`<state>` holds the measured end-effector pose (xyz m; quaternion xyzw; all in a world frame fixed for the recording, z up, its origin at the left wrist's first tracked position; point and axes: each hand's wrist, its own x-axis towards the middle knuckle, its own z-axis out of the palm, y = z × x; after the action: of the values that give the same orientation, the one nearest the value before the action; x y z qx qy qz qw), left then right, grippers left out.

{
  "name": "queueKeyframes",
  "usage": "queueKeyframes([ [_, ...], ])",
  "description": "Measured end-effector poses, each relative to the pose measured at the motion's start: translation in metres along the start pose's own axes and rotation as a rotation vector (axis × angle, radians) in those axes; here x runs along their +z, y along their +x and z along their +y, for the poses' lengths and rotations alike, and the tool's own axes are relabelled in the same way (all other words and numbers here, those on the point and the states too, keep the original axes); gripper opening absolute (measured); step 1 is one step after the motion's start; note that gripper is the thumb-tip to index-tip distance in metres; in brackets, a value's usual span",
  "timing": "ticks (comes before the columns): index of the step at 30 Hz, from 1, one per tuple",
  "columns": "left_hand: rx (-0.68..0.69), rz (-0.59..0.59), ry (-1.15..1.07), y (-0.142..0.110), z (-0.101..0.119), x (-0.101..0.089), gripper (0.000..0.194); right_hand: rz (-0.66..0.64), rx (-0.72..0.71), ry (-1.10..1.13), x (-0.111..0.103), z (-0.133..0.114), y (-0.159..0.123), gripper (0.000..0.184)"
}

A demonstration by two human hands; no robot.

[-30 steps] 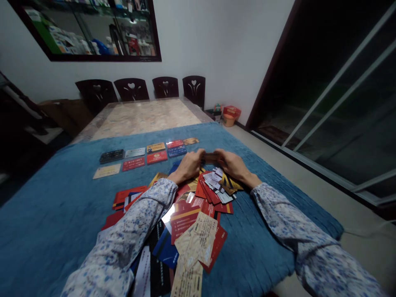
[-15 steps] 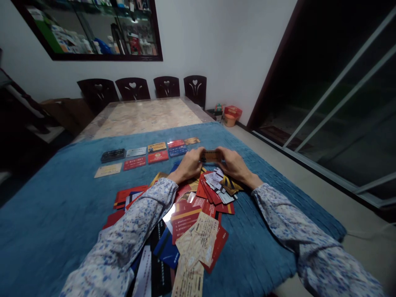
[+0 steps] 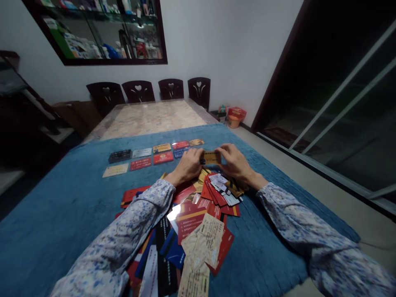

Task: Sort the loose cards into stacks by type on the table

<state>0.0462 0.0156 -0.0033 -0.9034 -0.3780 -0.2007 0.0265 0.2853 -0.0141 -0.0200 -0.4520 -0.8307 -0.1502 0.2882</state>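
Note:
Between both hands a gold card (image 3: 212, 158) is held up on edge, its printed face toward me; whether it is one card or a small stack I cannot tell. My left hand (image 3: 189, 166) is closed on its left end, and my right hand (image 3: 236, 164) grips the right end. Just below them spreads a loose heap of cards: red cards (image 3: 192, 222), cream cards (image 3: 206, 239), a blue card (image 3: 173, 248) and small white cards (image 3: 220, 181). My left forearm covers part of the heap.
Sorted cards lie in two rows beyond the heap, among them a black stack (image 3: 120, 156), a cream card (image 3: 115, 170) and a red card (image 3: 163, 157). A blue cloth (image 3: 77, 198) covers the near table. Dark chairs (image 3: 138, 90) stand along the far end.
The view has shifted slightly, so the table and cards appear a little further right. Both hands keep hold of the gold card, which now shows more of its face.

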Motion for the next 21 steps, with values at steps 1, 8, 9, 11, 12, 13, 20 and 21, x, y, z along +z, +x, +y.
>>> queueKeyframes([
  [1, -0.001, 0.001, -0.005, -0.001, -0.002, -0.003, 0.044, -0.003, -0.011, -0.008, 0.000, -0.001, 0.002, 0.047],
  [8, -0.004, 0.014, -0.021, -0.009, -0.015, -0.016, 0.046, -0.096, -0.088, -0.018, 0.004, 0.001, 0.021, 0.050],
  [9, -0.004, 0.018, -0.024, -0.010, -0.017, -0.017, 0.047, -0.110, -0.095, -0.019, 0.004, 0.001, 0.024, 0.051],
  [11, -0.007, 0.026, -0.027, -0.012, -0.022, -0.019, 0.049, -0.135, -0.111, -0.016, 0.006, 0.002, 0.031, 0.051],
  [12, -0.008, 0.029, -0.026, -0.013, -0.025, -0.020, 0.050, -0.146, -0.118, -0.013, 0.006, 0.001, 0.034, 0.051],
  [13, -0.008, 0.031, -0.025, -0.014, -0.028, -0.021, 0.051, -0.156, -0.125, -0.009, 0.007, 0.001, 0.038, 0.050],
  [20, -0.036, 0.011, 0.020, -0.020, -0.048, -0.029, 0.052, -0.204, -0.157, 0.047, 0.017, -0.005, 0.064, 0.058],
  [21, -0.039, 0.014, 0.025, -0.022, -0.050, -0.029, 0.052, -0.210, -0.163, 0.049, 0.018, -0.007, 0.068, 0.059],
])
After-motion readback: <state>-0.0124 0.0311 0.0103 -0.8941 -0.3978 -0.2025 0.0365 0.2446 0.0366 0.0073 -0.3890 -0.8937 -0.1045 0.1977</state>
